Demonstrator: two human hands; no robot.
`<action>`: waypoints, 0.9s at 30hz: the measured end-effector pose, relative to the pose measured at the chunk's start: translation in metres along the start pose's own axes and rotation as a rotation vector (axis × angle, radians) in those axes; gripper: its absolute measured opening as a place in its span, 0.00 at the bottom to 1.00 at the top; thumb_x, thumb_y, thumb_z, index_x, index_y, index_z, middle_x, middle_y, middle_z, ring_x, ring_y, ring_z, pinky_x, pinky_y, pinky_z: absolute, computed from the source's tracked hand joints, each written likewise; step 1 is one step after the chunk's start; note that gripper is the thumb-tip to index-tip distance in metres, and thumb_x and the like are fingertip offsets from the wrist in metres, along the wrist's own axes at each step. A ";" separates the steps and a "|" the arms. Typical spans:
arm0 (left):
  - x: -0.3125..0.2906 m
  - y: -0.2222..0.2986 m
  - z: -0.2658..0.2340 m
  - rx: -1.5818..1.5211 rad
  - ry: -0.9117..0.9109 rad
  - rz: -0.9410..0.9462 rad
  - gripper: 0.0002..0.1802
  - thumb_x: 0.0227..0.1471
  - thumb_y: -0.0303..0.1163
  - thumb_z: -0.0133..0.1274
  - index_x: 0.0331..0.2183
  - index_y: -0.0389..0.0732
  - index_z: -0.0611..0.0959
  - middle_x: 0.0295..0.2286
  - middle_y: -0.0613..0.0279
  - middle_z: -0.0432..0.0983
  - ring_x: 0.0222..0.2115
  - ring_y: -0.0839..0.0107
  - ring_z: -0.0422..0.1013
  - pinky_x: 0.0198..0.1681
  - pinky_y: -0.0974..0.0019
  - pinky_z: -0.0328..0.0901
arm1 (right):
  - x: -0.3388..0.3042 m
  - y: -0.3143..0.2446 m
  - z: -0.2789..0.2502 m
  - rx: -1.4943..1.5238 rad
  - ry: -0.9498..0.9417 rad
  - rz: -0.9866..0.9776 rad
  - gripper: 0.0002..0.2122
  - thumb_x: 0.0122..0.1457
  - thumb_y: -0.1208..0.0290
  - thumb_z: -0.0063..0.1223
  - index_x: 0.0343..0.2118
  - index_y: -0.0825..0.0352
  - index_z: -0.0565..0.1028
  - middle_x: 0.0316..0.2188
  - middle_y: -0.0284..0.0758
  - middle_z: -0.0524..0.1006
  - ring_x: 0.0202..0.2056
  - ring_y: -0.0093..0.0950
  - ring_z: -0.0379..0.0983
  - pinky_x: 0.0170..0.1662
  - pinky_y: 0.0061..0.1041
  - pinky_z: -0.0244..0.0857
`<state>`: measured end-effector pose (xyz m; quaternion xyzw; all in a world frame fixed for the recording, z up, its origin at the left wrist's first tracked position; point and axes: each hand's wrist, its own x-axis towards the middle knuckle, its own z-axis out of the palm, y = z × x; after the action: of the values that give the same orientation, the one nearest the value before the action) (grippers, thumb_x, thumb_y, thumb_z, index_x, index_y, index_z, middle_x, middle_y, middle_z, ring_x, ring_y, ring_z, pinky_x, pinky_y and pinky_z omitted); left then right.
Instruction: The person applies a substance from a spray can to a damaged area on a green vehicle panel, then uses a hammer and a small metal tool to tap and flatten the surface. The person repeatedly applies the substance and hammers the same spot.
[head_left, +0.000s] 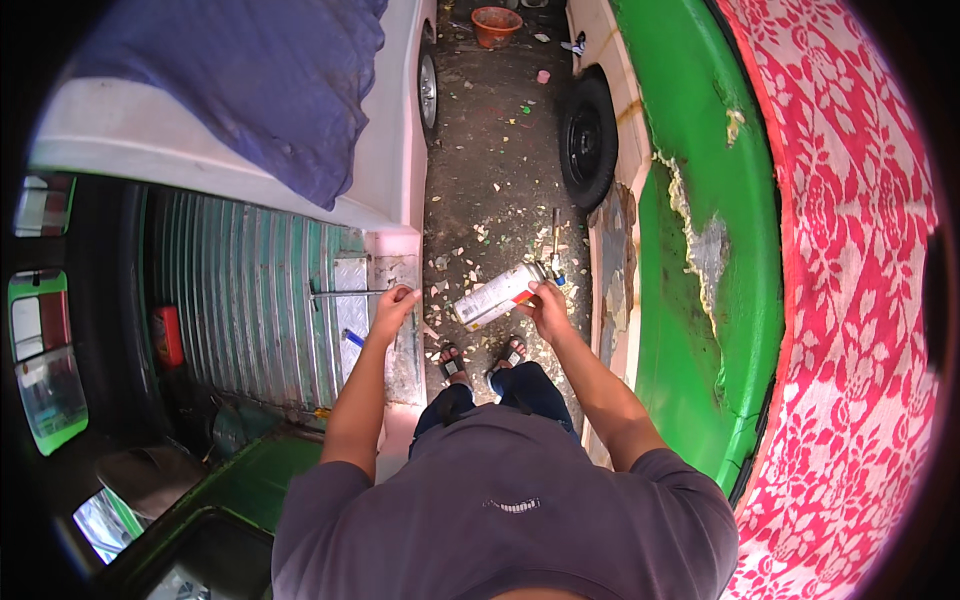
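Observation:
My right hand (547, 312) grips a white cylindrical can (492, 299) with a red patch, near its metal end. The can lies tilted in the air above my feet. To the left, my left hand (394, 313) has its fingers closed at the end of a thin metal rod (348, 293). The rod reaches left over the ribbed metal floor of an open vehicle (240, 290), and its far end looks bent. Below the rod, a blue-handled thing (353, 338) lies by the vehicle's sill.
On my right stands a green and cream vehicle body (690, 300) with peeling paint and a black wheel (588, 140). Paint chips litter the ground (480, 140), where a metal-shafted tool (556, 232) lies. An orange basin (496, 27) stands farther off; purple cloth (260, 80) drapes the left vehicle.

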<state>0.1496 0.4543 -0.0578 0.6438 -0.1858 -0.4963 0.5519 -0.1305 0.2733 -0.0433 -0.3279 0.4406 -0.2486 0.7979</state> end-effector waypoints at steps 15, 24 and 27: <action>-0.111 -0.083 -0.070 -0.665 1.007 0.340 0.22 0.61 0.52 0.44 0.26 0.45 0.72 0.17 0.70 0.64 0.17 0.80 0.61 0.18 0.74 0.52 | 0.042 0.100 0.059 -0.142 -0.346 0.286 0.15 0.57 0.67 0.54 0.44 0.67 0.69 0.42 0.36 0.76 0.45 0.32 0.75 0.46 0.39 0.72; -0.168 -0.152 -0.103 -0.841 1.299 0.542 0.21 0.59 0.52 0.44 0.28 0.44 0.73 0.20 0.68 0.66 0.20 0.77 0.62 0.20 0.73 0.54 | 0.067 0.188 0.114 -0.292 -0.424 0.431 0.08 0.55 0.70 0.58 0.31 0.60 0.67 0.36 0.34 0.78 0.38 0.30 0.78 0.42 0.41 0.76; -0.183 -0.168 -0.117 -0.881 1.378 0.615 0.20 0.59 0.51 0.44 0.29 0.43 0.73 0.22 0.67 0.66 0.22 0.74 0.63 0.22 0.72 0.56 | 0.078 0.215 0.141 -0.355 -0.462 0.442 0.09 0.55 0.71 0.58 0.29 0.59 0.67 0.34 0.32 0.78 0.38 0.30 0.78 0.42 0.41 0.76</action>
<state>0.1164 0.7137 -0.1405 0.4498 0.2325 0.1478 0.8495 0.0532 0.4051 -0.1887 -0.4058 0.3452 0.0909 0.8414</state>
